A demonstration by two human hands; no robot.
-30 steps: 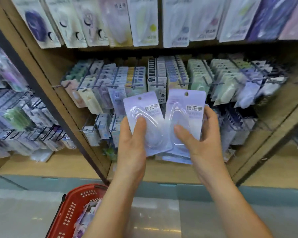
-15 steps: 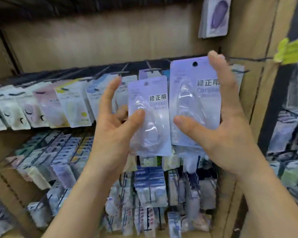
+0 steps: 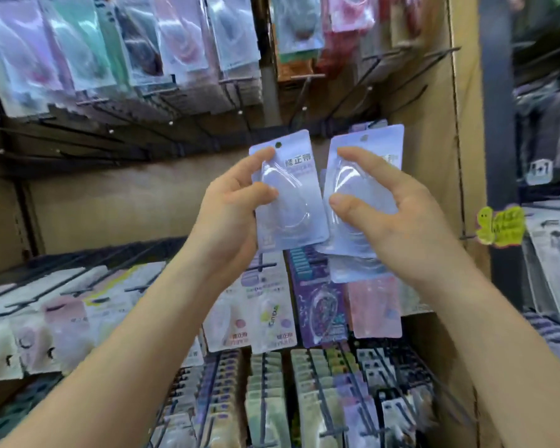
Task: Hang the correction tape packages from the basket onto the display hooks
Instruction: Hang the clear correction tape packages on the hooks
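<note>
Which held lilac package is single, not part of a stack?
The pale lilac blister package in the left hand; the right hand grips a fanned stack.

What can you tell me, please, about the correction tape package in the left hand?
The correction tape package is a pale lilac card with rounded corners, a round hang hole near its top and printed characters at upper right. A clear teardrop-shaped plastic blister bulges from its front. It is upright, tilted slightly, on no hook. The left hand grips its left edge, thumb on the blister. Its lower right corner overlaps the stack in the right hand.
</note>
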